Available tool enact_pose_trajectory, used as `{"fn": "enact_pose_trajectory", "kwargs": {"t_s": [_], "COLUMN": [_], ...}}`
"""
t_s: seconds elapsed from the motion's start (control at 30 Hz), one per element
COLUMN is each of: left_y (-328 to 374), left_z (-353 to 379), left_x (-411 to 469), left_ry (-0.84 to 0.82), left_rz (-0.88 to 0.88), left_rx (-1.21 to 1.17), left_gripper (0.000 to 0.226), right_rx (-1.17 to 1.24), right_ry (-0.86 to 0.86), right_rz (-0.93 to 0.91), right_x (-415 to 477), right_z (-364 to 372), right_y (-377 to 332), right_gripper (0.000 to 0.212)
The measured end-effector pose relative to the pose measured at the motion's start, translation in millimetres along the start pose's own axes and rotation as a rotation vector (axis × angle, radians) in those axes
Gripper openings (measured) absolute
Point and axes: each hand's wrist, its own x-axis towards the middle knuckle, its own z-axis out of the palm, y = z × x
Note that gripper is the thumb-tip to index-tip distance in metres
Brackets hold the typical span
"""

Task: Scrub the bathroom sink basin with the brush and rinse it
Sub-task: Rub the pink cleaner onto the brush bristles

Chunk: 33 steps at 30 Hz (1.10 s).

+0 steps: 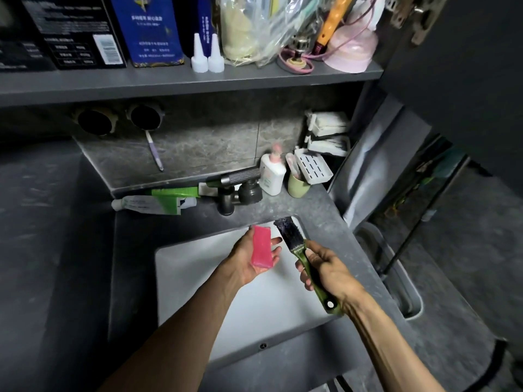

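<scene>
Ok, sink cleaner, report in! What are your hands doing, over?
Left grip palm up, pink soap lying on it. Right grip wrapped round the green brush, bristles up beside the soap. Both above the sink basin, nothing blocking it.

The soap bar (261, 247) is bright pink; the brush (295, 246) has a green handle and dark bristles. The basin (198, 278) is white, the countertop (325, 222) mottled grey.

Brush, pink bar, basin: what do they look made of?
The brush: glossy green handle, plastic or painted wood, can't tell which; dark, worn bristles, fibre unclear. The pink bar: opaque, waxy-matte block with soft edges, probably soap. The basin: smooth white with a soft sheen, ceramic or solid-surface; the look leaves it open.
</scene>
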Motion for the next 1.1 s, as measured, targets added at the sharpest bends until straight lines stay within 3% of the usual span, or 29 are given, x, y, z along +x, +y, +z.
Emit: {"fn": "enact_pose_trajectory", "kwargs": {"t_s": [0.37, 0.63, 0.87, 1.1], "left_y": [39, 83, 77, 46], "left_z": [141, 195, 201, 148], "left_x": [26, 76, 74, 62], "left_ry": [-0.197, -0.204, -0.188, -0.254], "left_rz": [0.040, 0.062, 0.086, 0.045], "left_rx": [0.002, -0.084, -0.155, -0.207], "left_gripper": [0.053, 0.067, 0.074, 0.072], "right_rx": [-0.019, -0.002, 0.004, 0.027], "right_ry": [0.155, 0.193, 0.196, 0.113], "right_rz": [-0.171, -0.201, -0.185, -0.122], "right_x": [18, 48, 58, 34], "right_z": [-77, -115, -115, -95], "right_y": [-62, -90, -91, -82], "right_gripper": [0.032, 0.034, 0.031, 0.034]}}
